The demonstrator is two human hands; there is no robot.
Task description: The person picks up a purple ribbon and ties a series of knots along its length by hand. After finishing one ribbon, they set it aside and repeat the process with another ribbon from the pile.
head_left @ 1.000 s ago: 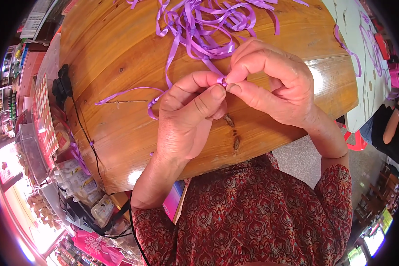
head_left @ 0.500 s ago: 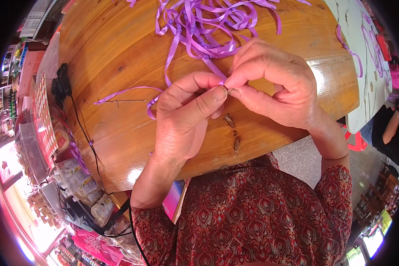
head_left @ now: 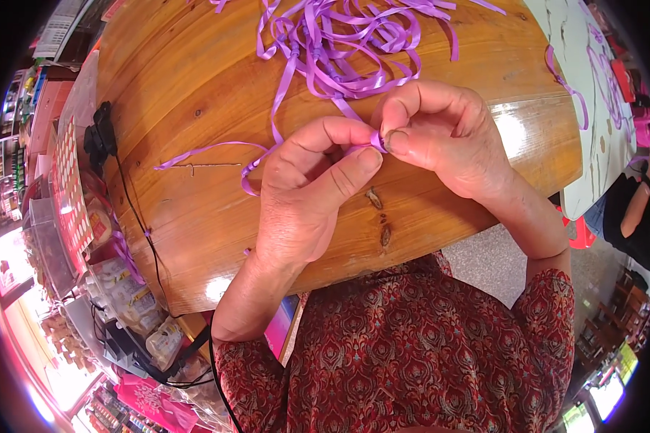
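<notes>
Over the wooden table, both my hands meet on one narrow purple ribbon (head_left: 350,110). My left hand (head_left: 307,173) pinches it between thumb and forefinger. Close against those fingertips, my right hand (head_left: 444,137) has thumb and forefinger pressed on a small fold of the same ribbon. The exact shape of the fold is partly hidden by the fingers. From there the ribbon runs up to a tangled heap of purple ribbons (head_left: 332,61) with several knots. Another ribbon end (head_left: 209,146) trails out left of my left hand, beside a thin hooked metal tool (head_left: 202,165).
The wooden table (head_left: 195,231) ends in front of my body. A black cable (head_left: 141,231) with a black plug-like piece runs along its left side, near packed boxes and bags. A white marbled table (head_left: 585,166) with more ribbon adjoins at right. Another person's arm (head_left: 637,206) shows beyond.
Both hands have shifted slightly right. The right fingers have rolled, and more of the purple ribbon fold shows between the fingertips. The person at far right has moved an arm.
</notes>
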